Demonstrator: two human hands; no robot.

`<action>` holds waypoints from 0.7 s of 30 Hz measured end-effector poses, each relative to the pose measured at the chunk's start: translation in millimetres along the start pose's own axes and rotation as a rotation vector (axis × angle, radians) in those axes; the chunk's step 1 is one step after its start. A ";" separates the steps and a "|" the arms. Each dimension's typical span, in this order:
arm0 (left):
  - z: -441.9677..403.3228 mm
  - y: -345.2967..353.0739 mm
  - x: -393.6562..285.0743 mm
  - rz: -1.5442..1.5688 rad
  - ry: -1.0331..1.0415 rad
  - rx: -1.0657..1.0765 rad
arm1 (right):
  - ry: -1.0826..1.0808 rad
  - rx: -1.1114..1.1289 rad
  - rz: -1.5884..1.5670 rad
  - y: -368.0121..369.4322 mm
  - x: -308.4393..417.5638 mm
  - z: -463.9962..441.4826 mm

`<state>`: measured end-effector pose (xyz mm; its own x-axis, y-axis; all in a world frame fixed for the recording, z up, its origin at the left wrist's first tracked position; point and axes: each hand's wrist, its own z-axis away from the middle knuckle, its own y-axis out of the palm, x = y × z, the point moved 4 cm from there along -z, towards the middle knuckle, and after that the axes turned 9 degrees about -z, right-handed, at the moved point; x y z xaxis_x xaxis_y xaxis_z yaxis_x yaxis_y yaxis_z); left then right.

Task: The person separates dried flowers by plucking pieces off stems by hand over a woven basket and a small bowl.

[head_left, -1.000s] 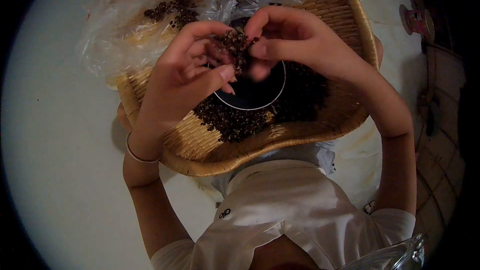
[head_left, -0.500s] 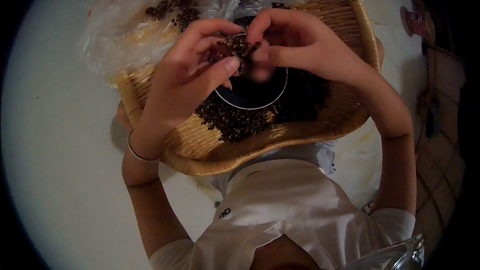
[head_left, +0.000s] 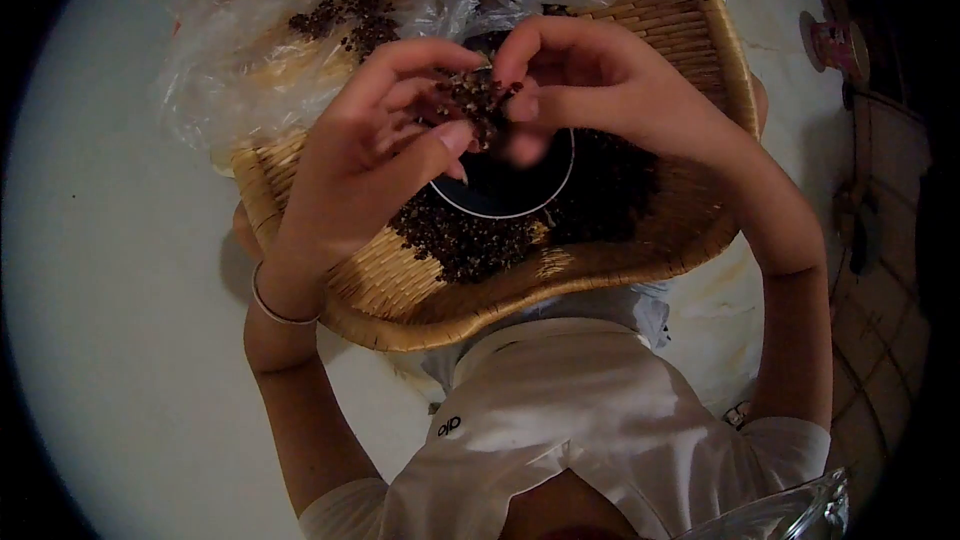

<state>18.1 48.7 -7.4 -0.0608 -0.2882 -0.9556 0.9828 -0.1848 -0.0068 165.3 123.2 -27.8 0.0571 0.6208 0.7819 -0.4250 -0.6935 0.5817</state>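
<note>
Two bare hands working at a cluster of dried, dark berries (head_left: 480, 108), seen from above. The cluster lies between the hands, raised over a white-rimmed black bowl (head_left: 508, 190). The left hand (head_left: 365, 150), palm turned inward, is clamped on it, thumb at the near side and curled fingers at the far side. The right hand (head_left: 610, 85) brings thumb and forefinger to the cluster's right edge, touching it; whether these tips are closed on a single berry cannot be told. Its lower fingers are blurred.

Directly beneath the grip, the bowl stands in a woven basket tray (head_left: 665, 25) with a raised, curving edge. On the near side of the bowl is a heap of loose berries (head_left: 465, 240); to the right of the grip, below the right hand, a darker pile (head_left: 610, 195) lies in shadow. Beyond and to the left of the grip, a clear plastic bag (head_left: 215, 90) spreads over the tray's edge, with a further clump of berries (head_left: 350, 18) at it. A thin wristband (head_left: 285, 313) encircles the left wrist. Well apart, to the right of the grip, is a pinkish cylindrical object (head_left: 838, 46).
</note>
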 end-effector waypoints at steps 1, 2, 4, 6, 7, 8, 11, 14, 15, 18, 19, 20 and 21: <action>-0.1 0.2 0.1 -0.002 -0.001 -0.003 | 0.001 0.000 -0.001 0.1 -0.3 0.0; -0.3 0.3 0.0 -0.002 -0.002 -0.003 | -0.002 -0.002 0.000 0.1 -0.4 0.0; -0.3 0.5 -0.2 -0.016 -0.007 -0.004 | -0.005 -0.002 0.000 0.1 -0.4 -0.1; -0.1 0.5 0.5 -0.002 -0.003 0.002 | -0.001 0.005 0.009 0.3 -0.1 0.0; 0.0 0.5 0.7 0.013 0.001 0.009 | -0.001 0.004 0.010 0.3 0.0 0.1; 0.4 0.1 0.2 0.013 0.001 0.009 | 0.003 0.002 0.015 0.2 0.1 0.3; 0.7 -0.5 -1.7 0.024 0.010 0.014 | 0.006 0.001 0.020 0.6 0.8 0.7; -0.1 -0.8 -0.4 -0.009 0.006 0.007 | 0.002 0.008 0.025 0.8 0.1 0.5; -0.7 -0.6 -0.1 -0.013 0.008 0.011 | -0.004 0.013 0.030 1.0 -0.2 0.4; -0.4 -0.6 -0.2 -0.002 0.012 0.017 | 0.007 0.013 0.016 1.5 0.6 1.0; 0.0 -0.7 -0.4 0.013 0.014 0.019 | 0.006 0.012 0.016 1.0 0.1 0.9; 0.2 -0.9 -0.2 0.013 0.014 0.019 | 0.003 0.018 0.022 0.1 -0.8 0.4; 0.5 -1.1 -0.3 0.013 0.022 0.016 | -0.001 0.024 0.027 -0.2 -1.1 0.2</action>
<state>17.0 48.5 -6.9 -0.0441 -0.2698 -0.9619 0.9804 -0.1966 0.0102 165.5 122.5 -28.8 0.0468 0.6016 0.7974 -0.4044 -0.7186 0.5658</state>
